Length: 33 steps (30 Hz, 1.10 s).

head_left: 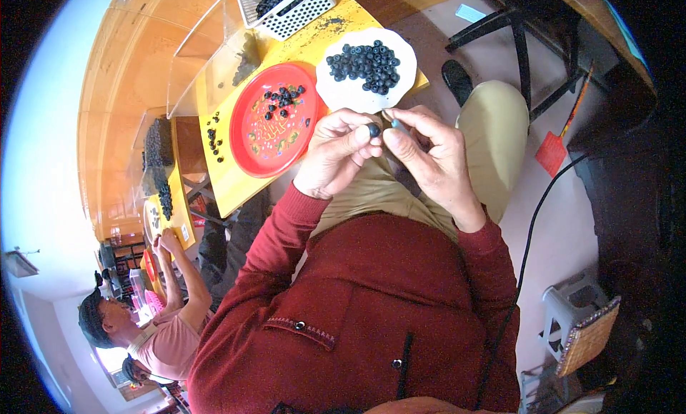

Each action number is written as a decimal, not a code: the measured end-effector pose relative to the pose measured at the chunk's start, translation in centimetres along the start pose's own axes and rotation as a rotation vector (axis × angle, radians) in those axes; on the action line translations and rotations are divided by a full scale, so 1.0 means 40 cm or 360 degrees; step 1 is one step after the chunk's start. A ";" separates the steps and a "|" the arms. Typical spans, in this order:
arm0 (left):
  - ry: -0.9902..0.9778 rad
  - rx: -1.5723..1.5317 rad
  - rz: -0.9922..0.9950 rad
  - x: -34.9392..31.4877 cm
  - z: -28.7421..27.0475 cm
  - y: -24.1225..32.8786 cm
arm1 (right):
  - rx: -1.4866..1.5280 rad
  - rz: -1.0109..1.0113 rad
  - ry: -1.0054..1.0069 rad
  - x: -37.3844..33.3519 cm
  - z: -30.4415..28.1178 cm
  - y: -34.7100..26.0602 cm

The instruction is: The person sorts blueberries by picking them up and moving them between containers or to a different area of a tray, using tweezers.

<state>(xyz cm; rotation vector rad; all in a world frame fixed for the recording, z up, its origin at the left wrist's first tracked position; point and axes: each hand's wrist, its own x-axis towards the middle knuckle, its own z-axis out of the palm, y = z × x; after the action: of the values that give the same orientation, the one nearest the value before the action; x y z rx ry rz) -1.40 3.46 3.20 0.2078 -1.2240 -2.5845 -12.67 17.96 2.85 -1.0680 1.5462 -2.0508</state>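
Note:
My left hand pinches a dark, round bead-like ball between thumb and fingertips. Close beside it, my right hand is closed on a small slim object with a bluish part; its kind is too small to tell. Just beyond my hands, a white plate with a wavy rim carries many similar dark balls. To its left lies a red patterned tray with a loose group of dark balls toward its far side.
The yellow table bears a white perforated basket of dark pieces, a clear panel and scattered balls. At left, another person works at a table. A grey stool, black cable and red dustpan-like piece are at right.

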 end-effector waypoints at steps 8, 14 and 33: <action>-0.0067 0.0032 -0.0045 -0.004 0.005 -0.013 | 0.0358 0.0171 -0.0115 -0.006 0.011 0.021; -0.0107 -0.0036 -0.0099 -0.012 -0.002 -0.007 | 0.0569 0.0494 -0.0119 -0.008 0.007 -0.001; 0.0749 0.1613 0.0468 -0.074 -0.184 0.142 | 0.0543 0.0822 0.0066 -0.054 0.025 0.068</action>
<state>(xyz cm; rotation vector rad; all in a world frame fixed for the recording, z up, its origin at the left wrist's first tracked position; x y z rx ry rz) 4.24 -4.51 2.98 0.7058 -2.0231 -1.3563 -10.96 17.84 -0.30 -0.4438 1.2574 -1.8779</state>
